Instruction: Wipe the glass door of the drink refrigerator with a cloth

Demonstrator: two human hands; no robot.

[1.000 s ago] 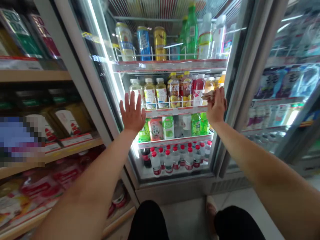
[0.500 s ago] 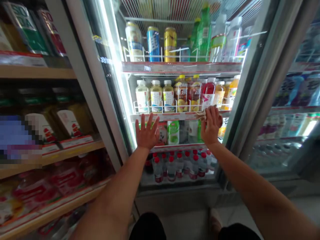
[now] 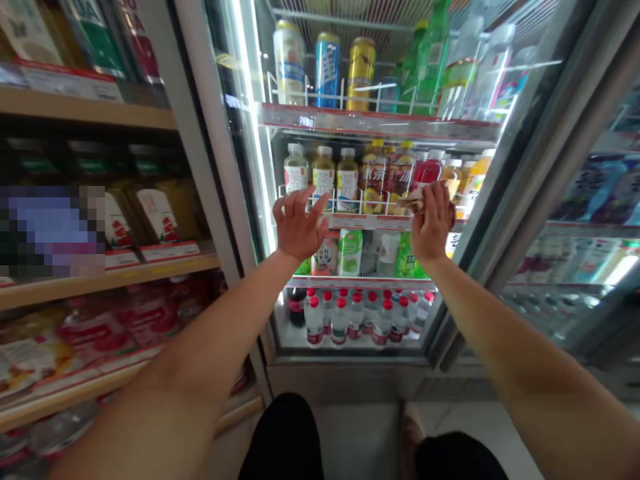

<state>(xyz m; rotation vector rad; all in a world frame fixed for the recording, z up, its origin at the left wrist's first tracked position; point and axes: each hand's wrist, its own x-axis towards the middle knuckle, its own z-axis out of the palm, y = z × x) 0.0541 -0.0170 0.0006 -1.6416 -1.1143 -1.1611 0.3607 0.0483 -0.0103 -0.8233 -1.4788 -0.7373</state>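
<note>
Right hand (image 3: 431, 227) has risen, partly hiding its cloth (image 3: 414, 201).

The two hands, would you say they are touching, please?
Apart: the head view shows a green carton through the gap between the left hand and right hand.

We see a small crumpled cloth (image 3: 414, 199), pale beige and brown, bunched in our right hand (image 3: 431, 223), with one loose end poking out to the left of the fingers and a darker fold showing on the right. It lies in front of the glass door (image 3: 371, 257) of a lit drinks fridge, level with the middle shelves; the pane is see-through, metal-framed and streaked with reflections, and we cannot tell whether the cloth touches it.
</note>
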